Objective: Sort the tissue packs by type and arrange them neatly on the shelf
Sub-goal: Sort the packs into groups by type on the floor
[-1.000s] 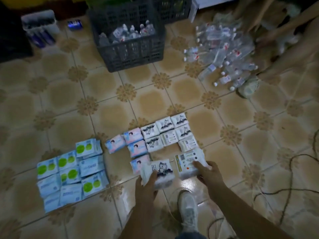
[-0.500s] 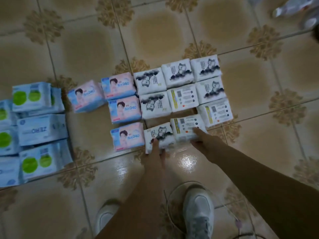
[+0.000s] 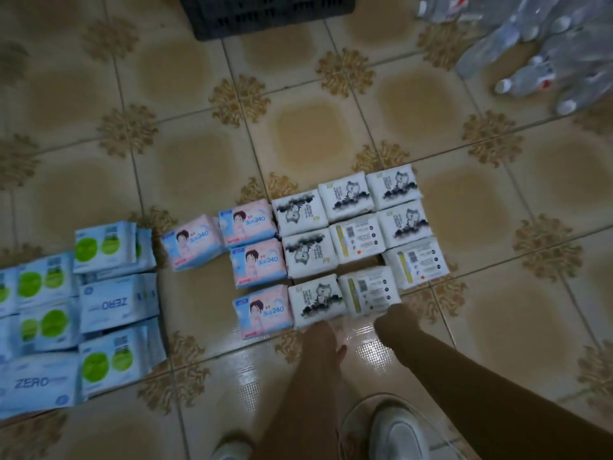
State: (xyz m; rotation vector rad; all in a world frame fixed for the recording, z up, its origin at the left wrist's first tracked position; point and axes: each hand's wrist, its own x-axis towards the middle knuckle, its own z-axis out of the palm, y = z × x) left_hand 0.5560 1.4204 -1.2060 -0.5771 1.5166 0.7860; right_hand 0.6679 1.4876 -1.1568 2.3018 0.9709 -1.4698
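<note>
Currently: both hands at the near edge of the white tissue block on the patterned floor tiles (image 3: 331,127).

Left hand (image 3: 326,332) lies just below the white soft-wrap pack with a grey cat print (image 3: 316,304), fingers blurred, so its grip cannot be told. Right hand (image 3: 393,318) touches the near edge of the white pack with its printed label side up (image 3: 368,290), fingers apparently curled; hold unconfirmed. Both packs lie directly ahead of the hands, long axes running left to right, one hand nearest each. Pink packs (image 3: 257,262) sit immediately left; blue-and-green packs (image 3: 109,244) further left. No shelf visible.
</note>
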